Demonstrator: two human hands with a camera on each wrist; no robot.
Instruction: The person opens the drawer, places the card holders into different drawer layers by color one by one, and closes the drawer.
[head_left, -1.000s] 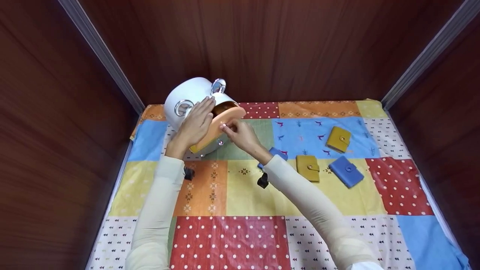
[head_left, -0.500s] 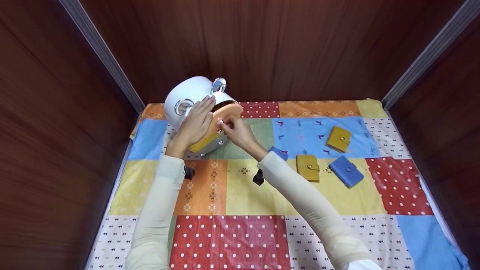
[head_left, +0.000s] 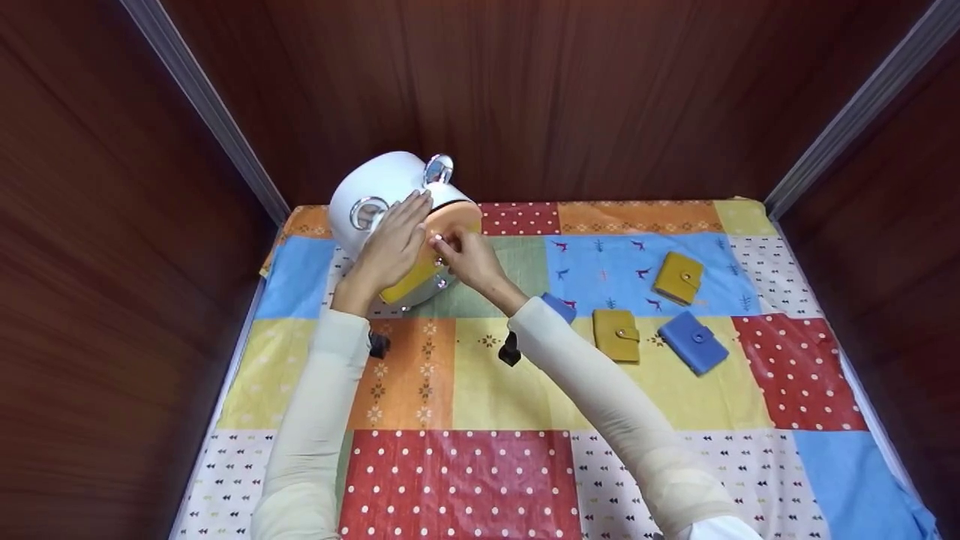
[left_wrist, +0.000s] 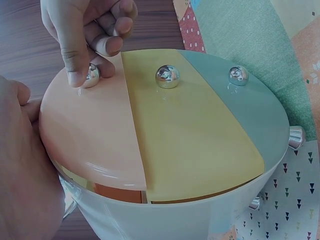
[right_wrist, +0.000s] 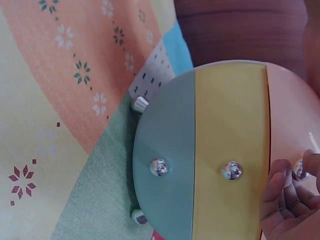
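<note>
A white rounded drawer box [head_left: 386, 180] with chrome ears [head_left: 439, 171] stands at the back left of the table. Its front carries three drawers: peach [left_wrist: 100, 135], yellow [left_wrist: 195, 135] and green [right_wrist: 167, 125], each with a round chrome knob. My right hand [head_left: 476, 262] pinches the peach drawer's knob [left_wrist: 93, 77] between thumb and fingers. That drawer sits almost flush, with a narrow gap at its lower rim in the left wrist view. Fingers extended, my left hand [head_left: 390, 251] rests on the box beside the peach drawer.
Two mustard card holders [head_left: 677, 277] with snap straps lie to the right, near a blue card holder [head_left: 693, 343]. Another blue one [head_left: 559, 306] is partly hidden by my right sleeve. A patchwork cloth [head_left: 510, 382] covers the table; dark wood panels [head_left: 570, 105] enclose it.
The peach drawer has slid inward, pushed by my right hand at its knob, and the dark opening above it has narrowed. My left hand has stayed in place.
</note>
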